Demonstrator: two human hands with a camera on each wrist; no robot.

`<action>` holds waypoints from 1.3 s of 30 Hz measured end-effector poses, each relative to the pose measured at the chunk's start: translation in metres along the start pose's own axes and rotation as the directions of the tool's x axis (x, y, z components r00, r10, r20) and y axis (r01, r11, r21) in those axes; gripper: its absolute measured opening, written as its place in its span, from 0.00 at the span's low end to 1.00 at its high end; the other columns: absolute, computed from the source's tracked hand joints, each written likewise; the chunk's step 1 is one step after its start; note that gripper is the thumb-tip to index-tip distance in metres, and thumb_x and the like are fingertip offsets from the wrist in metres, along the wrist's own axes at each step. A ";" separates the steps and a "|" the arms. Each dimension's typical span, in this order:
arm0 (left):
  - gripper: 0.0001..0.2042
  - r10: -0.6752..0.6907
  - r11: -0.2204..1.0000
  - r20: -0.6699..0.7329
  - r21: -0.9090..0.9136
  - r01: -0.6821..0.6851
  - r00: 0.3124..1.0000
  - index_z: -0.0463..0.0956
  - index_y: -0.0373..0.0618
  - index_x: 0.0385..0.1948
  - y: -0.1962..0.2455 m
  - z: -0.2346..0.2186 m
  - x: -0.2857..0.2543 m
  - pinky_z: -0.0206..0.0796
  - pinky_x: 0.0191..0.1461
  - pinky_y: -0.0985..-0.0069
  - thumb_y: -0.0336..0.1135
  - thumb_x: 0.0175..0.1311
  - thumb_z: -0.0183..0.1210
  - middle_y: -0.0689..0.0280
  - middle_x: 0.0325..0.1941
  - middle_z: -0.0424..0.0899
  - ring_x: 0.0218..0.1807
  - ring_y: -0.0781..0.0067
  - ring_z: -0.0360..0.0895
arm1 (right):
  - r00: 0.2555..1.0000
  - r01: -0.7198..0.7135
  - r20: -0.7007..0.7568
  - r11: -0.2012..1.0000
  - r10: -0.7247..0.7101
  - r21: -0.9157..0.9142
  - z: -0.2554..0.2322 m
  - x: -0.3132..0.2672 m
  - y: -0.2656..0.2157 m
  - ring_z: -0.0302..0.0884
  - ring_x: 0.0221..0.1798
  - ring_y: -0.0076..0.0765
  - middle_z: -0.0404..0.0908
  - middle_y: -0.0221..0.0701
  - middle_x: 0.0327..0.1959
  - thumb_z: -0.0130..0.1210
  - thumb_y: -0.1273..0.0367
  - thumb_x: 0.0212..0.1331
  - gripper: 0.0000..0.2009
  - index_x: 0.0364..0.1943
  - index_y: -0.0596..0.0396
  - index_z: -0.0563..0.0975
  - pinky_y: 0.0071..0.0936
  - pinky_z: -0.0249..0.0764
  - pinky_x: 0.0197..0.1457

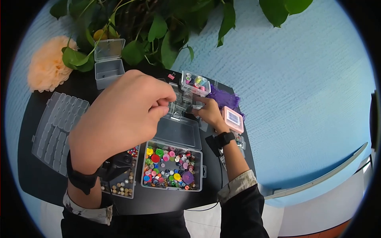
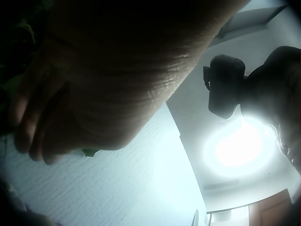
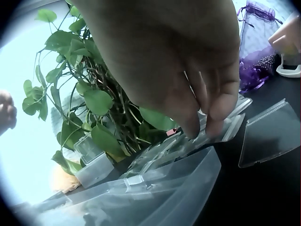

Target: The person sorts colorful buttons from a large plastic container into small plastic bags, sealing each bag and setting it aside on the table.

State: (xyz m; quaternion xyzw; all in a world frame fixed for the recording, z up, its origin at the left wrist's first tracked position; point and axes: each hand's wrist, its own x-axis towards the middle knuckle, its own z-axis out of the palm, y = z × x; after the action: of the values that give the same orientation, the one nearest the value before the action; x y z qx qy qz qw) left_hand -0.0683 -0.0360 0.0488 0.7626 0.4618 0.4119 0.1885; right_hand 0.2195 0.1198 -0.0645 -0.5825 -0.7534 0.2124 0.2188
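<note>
While my left hand (image 1: pixel 115 113) hovers over the black table (image 1: pixel 35 176), fingers curled (can't tell if they're pinching anything), my right hand (image 1: pixel 211 114) has bent fingertips at the clear divided organizer (image 3: pixel 157 153) by the far edge, grip unclear. Looks light, stiff, kinda slick, crackable; I'd take its outer rim.

head cam up high looking down on the table (image 1: pixel 29 162), left wrist cam palm-close, facing up toward the light (image 2: pixel 237 148), right wrist cam low, close-in, sharing the plant (image 3: pixel 99 102) with head
</note>
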 end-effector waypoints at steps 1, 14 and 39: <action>0.08 0.030 0.999 -0.019 0.014 -0.030 0.999 0.81 0.31 0.35 -0.002 0.001 -0.001 0.72 0.38 0.77 0.19 0.52 0.62 0.56 0.29 0.85 0.30 0.69 0.81 | 1.000 -0.003 0.027 1.000 0.003 0.002 0.004 0.003 0.003 0.87 0.39 0.43 0.86 0.46 0.43 0.68 0.72 0.41 0.23 0.47 0.64 0.82 0.30 0.79 0.48; 0.07 0.124 0.985 -0.200 -0.097 -0.146 0.972 0.80 0.30 0.34 -0.022 0.014 -0.005 0.72 0.36 0.75 0.21 0.54 0.63 0.55 0.28 0.83 0.29 0.65 0.81 | 0.996 0.082 -0.020 0.996 -0.083 -0.036 -0.018 -0.026 -0.011 0.81 0.27 0.27 0.85 0.35 0.27 0.67 0.74 0.45 0.12 0.36 0.62 0.85 0.27 0.75 0.33; 0.12 -0.202 0.770 -0.204 -0.638 0.027 0.958 0.77 0.28 0.46 0.015 0.042 0.020 0.77 0.49 0.80 0.18 0.61 0.62 0.57 0.40 0.85 0.43 0.74 0.84 | 1.000 0.005 -0.004 0.102 -0.004 0.995 -0.035 -0.082 -0.124 0.83 0.31 0.24 0.86 0.37 0.39 0.57 0.70 0.66 0.10 0.44 0.64 0.81 0.15 0.75 0.28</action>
State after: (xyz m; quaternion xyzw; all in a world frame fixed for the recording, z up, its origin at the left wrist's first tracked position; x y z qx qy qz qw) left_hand -0.0223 -0.0226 0.0428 0.5649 0.3643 0.6265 0.3945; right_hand 0.1612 0.0136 0.0286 -0.2836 -0.4185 0.6618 0.5536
